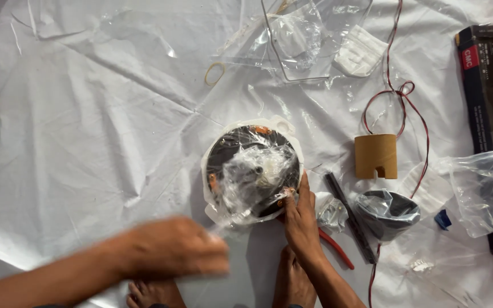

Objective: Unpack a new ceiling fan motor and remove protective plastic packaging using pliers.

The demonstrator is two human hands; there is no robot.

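A round black motor (232, 153) wrapped in clear plastic (255, 171) lies in the middle of the white sheet. My right hand (300, 219) rests fingers-up against its lower right edge, touching the wrap. My left hand (172, 246) is blurred, low at the left of the motor, and seems to pinch a stretched corner of the plastic. My bare feet (291, 282) show at the bottom edge.
Right of the motor lie a black rod (349, 214), a red-handled tool (336, 248), a black cup in plastic (386, 212), a brown cardboard sleeve (376, 155) and red wire (400, 97). Black boxes (489, 80) sit at both sides. A rubber band (214, 73) and wire frame (292, 74) lie beyond.
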